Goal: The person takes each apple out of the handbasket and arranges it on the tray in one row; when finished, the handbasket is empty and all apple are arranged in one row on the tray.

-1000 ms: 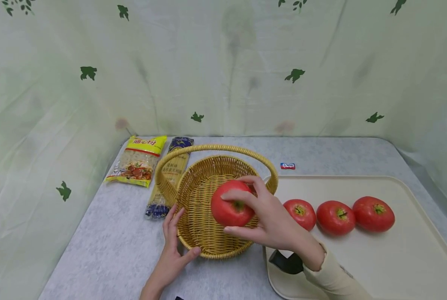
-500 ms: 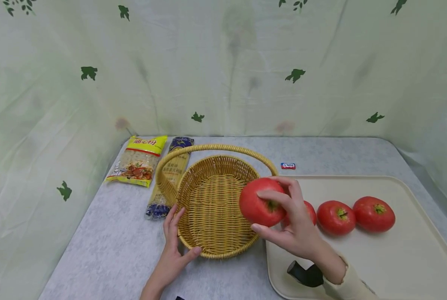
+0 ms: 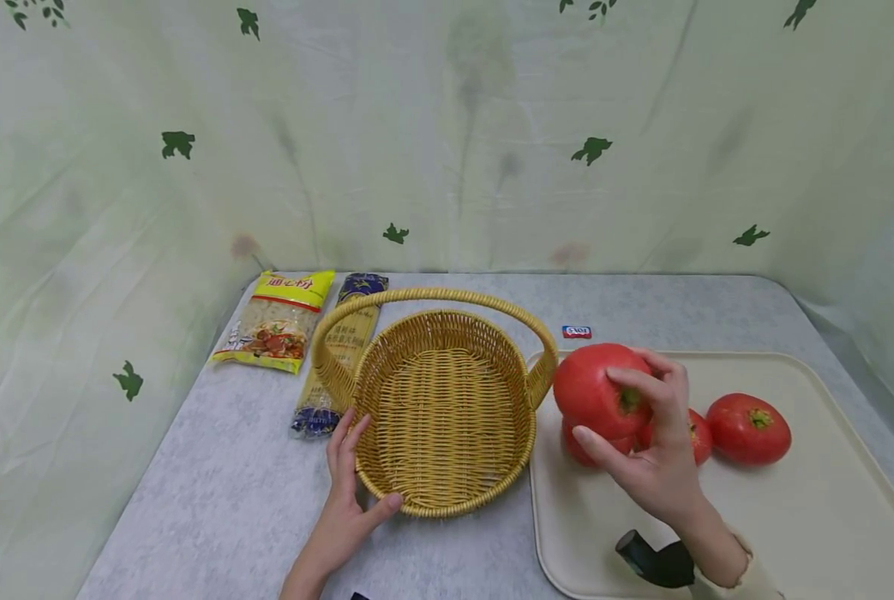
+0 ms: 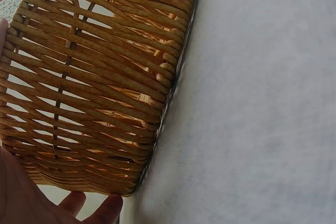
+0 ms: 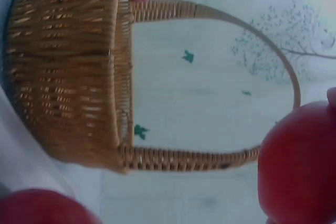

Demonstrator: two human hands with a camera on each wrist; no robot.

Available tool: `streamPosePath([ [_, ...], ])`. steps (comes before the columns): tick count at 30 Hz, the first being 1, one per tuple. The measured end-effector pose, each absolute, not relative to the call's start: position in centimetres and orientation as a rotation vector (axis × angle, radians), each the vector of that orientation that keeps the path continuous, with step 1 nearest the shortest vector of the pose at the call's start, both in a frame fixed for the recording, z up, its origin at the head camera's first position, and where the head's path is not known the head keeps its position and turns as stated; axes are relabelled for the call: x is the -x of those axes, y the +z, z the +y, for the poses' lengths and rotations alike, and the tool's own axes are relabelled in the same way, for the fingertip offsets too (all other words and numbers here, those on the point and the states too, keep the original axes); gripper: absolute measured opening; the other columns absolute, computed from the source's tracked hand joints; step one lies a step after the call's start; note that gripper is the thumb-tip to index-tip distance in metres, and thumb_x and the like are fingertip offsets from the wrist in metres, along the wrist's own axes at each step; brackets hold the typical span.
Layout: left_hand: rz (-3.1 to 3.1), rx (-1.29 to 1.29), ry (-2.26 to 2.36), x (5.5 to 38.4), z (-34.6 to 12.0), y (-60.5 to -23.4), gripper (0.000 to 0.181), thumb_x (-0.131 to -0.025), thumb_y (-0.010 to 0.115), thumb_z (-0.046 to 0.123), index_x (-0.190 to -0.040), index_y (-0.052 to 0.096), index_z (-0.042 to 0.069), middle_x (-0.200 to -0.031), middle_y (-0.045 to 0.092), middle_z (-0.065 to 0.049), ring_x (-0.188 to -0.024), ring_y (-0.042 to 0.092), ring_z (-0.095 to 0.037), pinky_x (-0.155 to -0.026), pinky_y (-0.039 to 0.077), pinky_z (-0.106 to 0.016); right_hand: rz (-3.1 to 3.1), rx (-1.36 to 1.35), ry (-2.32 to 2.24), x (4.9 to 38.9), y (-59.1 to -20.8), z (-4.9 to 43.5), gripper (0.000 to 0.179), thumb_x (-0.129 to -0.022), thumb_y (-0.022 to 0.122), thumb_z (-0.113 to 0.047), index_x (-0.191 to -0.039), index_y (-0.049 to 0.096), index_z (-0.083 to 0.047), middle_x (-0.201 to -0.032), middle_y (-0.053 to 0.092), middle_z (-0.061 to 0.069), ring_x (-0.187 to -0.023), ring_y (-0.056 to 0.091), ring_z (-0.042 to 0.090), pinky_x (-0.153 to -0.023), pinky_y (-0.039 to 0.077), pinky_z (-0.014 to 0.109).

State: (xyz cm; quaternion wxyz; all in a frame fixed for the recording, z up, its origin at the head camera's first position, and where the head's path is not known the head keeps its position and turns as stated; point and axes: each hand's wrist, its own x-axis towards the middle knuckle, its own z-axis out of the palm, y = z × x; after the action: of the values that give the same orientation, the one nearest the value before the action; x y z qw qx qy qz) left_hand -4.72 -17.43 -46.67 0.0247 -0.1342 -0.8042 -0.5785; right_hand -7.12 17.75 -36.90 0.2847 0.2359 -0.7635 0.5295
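In the head view my right hand (image 3: 664,442) holds a red apple (image 3: 596,392), thumb below and fingers over it, above the left part of the tray. The same held apple (image 5: 302,166) fills the right edge of the right wrist view. Beneath it, two apples are partly covered by the hand and held apple; a third apple (image 3: 749,429) lies in plain sight to their right. My left hand (image 3: 349,500) holds the near left side of a round wicker basket (image 3: 521,467), thumb on the front rim and fingers at the left rim. Nothing lies inside the basket.
The beige tray (image 3: 791,533) covers the table's right side, close beside the basket. Behind the basket's left side lie a yellow food bag (image 3: 270,325) and a long pasta packet (image 3: 345,342). A small red-and-blue packet (image 3: 576,332) sits behind the tray. The basket's handle (image 3: 432,294) stands upright.
My right hand has carried the held apple rightward, from over the basket to over the apples on the tray. The left hand and the basket have stayed in place.
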Motion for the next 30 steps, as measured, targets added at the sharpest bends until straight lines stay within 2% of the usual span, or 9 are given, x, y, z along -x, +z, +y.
streamPosePath([
  [4,-2.479,0.426,-1.797,4.7,-17.4,-46.5,0.095,-0.08,0.072,0.005,-0.153,0.012,0.02,-0.154,-0.013,0.007,-0.138,-0.015,-0.025,-0.091,0.003,-0.077,-2.054,-0.505,1.371,7.0,-36.9,19.2,0.071,-0.059,0.078,0.011,-0.123,0.048,0.005,-0.135,0.037,0.011,-0.124,0.032,0.028,-0.084,0.044,0.017],
  [8,-2.474,0.432,-1.804,4.7,-17.4,-46.5,0.096,-0.08,0.072,0.005,-0.153,0.012,0.021,-0.154,-0.013,0.007,-0.138,-0.015,-0.025,-0.091,0.003,-0.078,-2.064,-0.387,1.329,6.9,-37.0,20.4,0.075,-0.056,0.074,0.019,-0.124,0.046,0.006,-0.136,0.037,0.003,-0.124,0.032,0.025,-0.084,0.042,0.014],
  [12,-2.475,0.428,-1.804,4.7,-17.4,-46.6,0.095,-0.08,0.072,0.005,-0.153,0.012,0.021,-0.154,-0.013,0.007,-0.138,-0.016,-0.026,-0.09,0.003,-0.078,-2.026,-0.325,1.324,7.0,-37.3,21.5,0.074,-0.058,0.072,0.02,-0.126,0.045,0.009,-0.133,0.038,-0.002,-0.124,0.032,0.025,-0.084,0.041,0.015],
  [22,-2.48,0.4,-1.804,4.7,-17.4,-46.7,0.096,-0.079,0.073,0.005,-0.153,0.013,0.02,-0.154,-0.012,0.008,-0.138,-0.015,-0.026,-0.09,0.004,-0.078,-2.034,-0.054,1.257,6.8,-37.7,25.3,0.069,-0.07,0.074,0.01,-0.132,0.045,0.003,-0.137,0.039,0.003,-0.126,0.033,0.023,-0.085,0.042,0.017],
  [30,-2.484,0.383,-1.8,4.6,-17.4,-46.8,0.097,-0.079,0.073,0.005,-0.153,0.013,0.02,-0.154,-0.012,0.009,-0.138,-0.015,-0.026,-0.09,0.005,-0.078,-2.036,0.215,1.232,6.5,-38.1,28.0,0.07,-0.079,0.071,0.005,-0.139,0.042,-0.013,-0.141,0.037,-0.005,-0.125,0.037,0.017,-0.088,0.043,0.018],
])
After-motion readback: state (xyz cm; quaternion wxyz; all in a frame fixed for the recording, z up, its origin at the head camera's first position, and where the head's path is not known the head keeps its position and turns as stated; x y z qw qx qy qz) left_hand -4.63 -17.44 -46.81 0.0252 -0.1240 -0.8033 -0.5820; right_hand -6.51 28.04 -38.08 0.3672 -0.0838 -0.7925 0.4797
